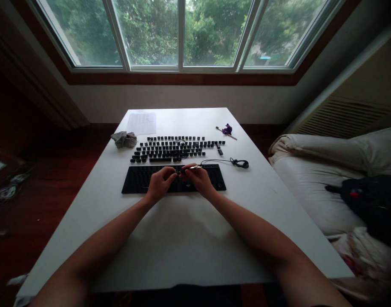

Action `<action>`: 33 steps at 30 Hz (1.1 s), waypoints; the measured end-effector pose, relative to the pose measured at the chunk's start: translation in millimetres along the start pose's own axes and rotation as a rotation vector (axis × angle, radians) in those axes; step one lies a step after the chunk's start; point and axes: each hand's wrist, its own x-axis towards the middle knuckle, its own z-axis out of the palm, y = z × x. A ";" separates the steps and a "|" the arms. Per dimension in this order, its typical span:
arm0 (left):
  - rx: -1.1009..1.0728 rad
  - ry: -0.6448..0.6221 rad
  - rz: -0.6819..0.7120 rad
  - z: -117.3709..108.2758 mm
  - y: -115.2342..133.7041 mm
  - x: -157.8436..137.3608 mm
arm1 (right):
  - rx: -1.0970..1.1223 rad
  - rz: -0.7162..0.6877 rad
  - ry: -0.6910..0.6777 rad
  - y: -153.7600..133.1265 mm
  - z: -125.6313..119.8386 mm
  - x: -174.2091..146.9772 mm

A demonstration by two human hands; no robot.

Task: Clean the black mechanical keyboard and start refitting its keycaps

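Observation:
A black keyboard (pixel 136 179) lies flat on the white table, and both hands are over its middle. My left hand (pixel 160 183) is closed in a pinch at a small black piece that looks like a keycap (pixel 182 172), between the fingertips of the two hands. Fingers curled, my right hand (pixel 198 178) grips a thin shiny metal tool (pixel 195 167), perhaps a wire keycap puller; its far end is hidden. Just beyond the keyboard stand rows of loose black keycaps (pixel 160 160), the long space bar among them.
A coiled black cable (pixel 239 163) runs from the keyboard to the right. A grey cloth (pixel 124 140) and a printed sheet (pixel 142 123) lie at the back left of the white table (pixel 182 238). At the back right are a toothbrush (pixel 230 135) and a crumpled purple thing (pixel 227 128).

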 end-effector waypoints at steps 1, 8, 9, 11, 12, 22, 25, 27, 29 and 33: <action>0.002 0.003 0.006 -0.2 0.4 -0.2 | -0.021 -0.007 -0.002 0.0 0.3 -0.3; -0.025 -0.028 0.020 -0.2 2.0 -1.1 | -0.112 -0.016 0.008 -0.8 3.1 -2.5; -0.027 -0.028 0.020 -0.1 2.3 -1.0 | -0.133 -0.026 0.009 -0.7 3.7 -3.1; -0.030 -0.023 0.022 0.0 3.2 -1.1 | -0.173 -0.044 0.008 -0.2 5.1 -4.4; -0.029 -0.020 0.024 0.1 3.8 -1.3 | -0.184 -0.047 0.010 0.2 5.7 -4.8; -0.136 -0.156 0.071 -3.8 6.1 0.5 | 0.102 0.129 0.054 -2.5 -2.1 4.7; -0.223 -0.226 0.078 -5.3 1.8 3.8 | 0.123 0.124 0.058 -2.4 -5.8 6.1; -0.288 -0.244 0.070 -5.4 -2.5 5.4 | 0.129 0.119 0.052 -2.0 -6.5 5.9; -0.323 -0.232 0.052 -4.8 -6.6 6.0 | 0.127 0.108 0.055 -2.1 -6.0 5.3; -0.269 -0.129 -0.014 -3.3 -10.4 5.3 | 0.109 0.084 0.087 -3.6 -3.0 4.0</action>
